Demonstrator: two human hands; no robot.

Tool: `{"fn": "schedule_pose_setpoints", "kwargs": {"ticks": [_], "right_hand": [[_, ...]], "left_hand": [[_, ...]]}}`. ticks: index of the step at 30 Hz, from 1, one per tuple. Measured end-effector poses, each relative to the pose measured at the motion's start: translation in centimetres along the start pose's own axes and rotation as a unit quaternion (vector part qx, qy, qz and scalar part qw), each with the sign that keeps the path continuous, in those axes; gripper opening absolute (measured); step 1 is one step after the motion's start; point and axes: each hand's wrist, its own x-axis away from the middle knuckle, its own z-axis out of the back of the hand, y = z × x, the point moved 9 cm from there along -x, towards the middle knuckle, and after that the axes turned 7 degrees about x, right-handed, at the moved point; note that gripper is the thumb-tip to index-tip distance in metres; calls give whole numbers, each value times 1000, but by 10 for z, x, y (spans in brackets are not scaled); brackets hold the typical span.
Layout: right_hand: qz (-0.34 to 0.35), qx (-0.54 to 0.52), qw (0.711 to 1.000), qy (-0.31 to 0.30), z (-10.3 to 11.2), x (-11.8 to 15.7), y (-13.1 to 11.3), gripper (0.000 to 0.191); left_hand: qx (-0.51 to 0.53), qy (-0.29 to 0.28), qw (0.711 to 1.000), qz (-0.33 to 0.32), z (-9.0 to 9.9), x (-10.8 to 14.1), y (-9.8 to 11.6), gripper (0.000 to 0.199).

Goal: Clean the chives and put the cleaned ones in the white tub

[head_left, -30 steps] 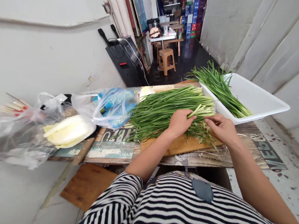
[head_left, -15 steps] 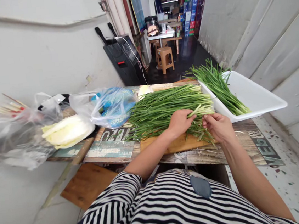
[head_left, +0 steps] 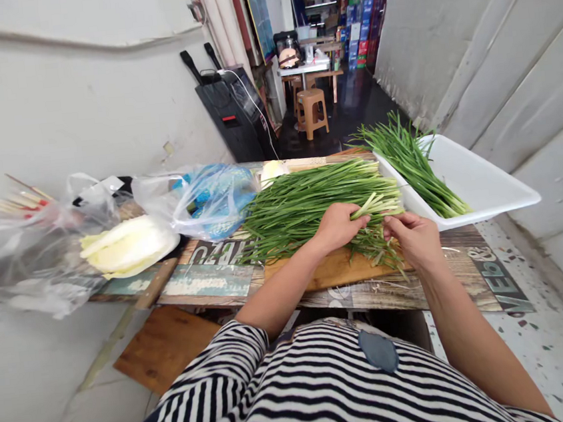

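Head view shows the left hand (head_left: 339, 225) grasping a small bunch of chives (head_left: 373, 204) by the heap (head_left: 305, 198) on the wooden board (head_left: 328, 274), the right hand's (head_left: 419, 238) pinch unclear, where a hard tug could snap stalks or drag wilted scraps (head_left: 376, 248) into the heap.

"What are you counting?"
"One left hand (head_left: 337, 226) and one right hand (head_left: 418, 240) are working."
"And?"
"One big heap of greens (head_left: 305, 198) is lying on one chopping board (head_left: 335, 271); one tray (head_left: 487, 179) is holding one bundle (head_left: 421, 173)."
"Left?"
"One cabbage (head_left: 132, 247) is resting near, one speaker (head_left: 232, 121) is standing far."
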Motion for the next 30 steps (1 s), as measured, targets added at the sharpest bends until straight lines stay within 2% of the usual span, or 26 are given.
{"fn": "schedule_pose_setpoints", "kwargs": {"ticks": [4, 6, 9, 13, 14, 16, 18, 21, 23, 25, 26, 28, 30], "right_hand": [[26, 33, 998, -56, -1, 1, -6, 18], [36, 41, 997, -58, 1, 1, -10, 14], [31, 33, 999, -12, 10, -2, -13, 14], [37, -31, 992, 116, 43, -9, -10, 12], [33, -24, 992, 120, 48, -11, -7, 15], [4, 54, 997, 59, 45, -14, 1, 23], [-1, 163, 987, -8, 38, -13, 5, 25], [100, 263, 959, -36, 27, -5, -18, 30], [172, 318, 929, -78, 13, 1, -35, 30], [191, 359, 904, -133, 1, 4, -41, 20], [186, 361, 900, -156, -3, 4, -40, 26], [153, 311, 920, -182, -5, 3, -35, 37], [92, 203, 959, -176, -3, 0, -24, 37]], "left_hand": [[23, -44, 999, -1, -4, -2, -1, 25], [37, -65, 997, 3, -5, -1, -1, 26], [49, -74, 996, 10, -3, -1, -3, 26], [44, -63, 997, -1, 1, -1, -1, 27], [39, -59, 997, -4, 2, -1, 0, 27], [20, -45, 999, -8, 5, 0, 2, 26], [-23, -26, 999, -14, 8, 0, 7, 24], [-100, -10, 994, -32, 9, 2, 14, 21], [-122, -11, 991, -52, 8, 3, 18, 20], [-118, -12, 991, -68, 8, 4, 21, 20], [-112, -11, 991, -71, 8, 4, 21, 20], [-100, -9, 993, -69, 10, 4, 18, 20], [-90, -8, 994, -67, 10, 4, 16, 20]]}}
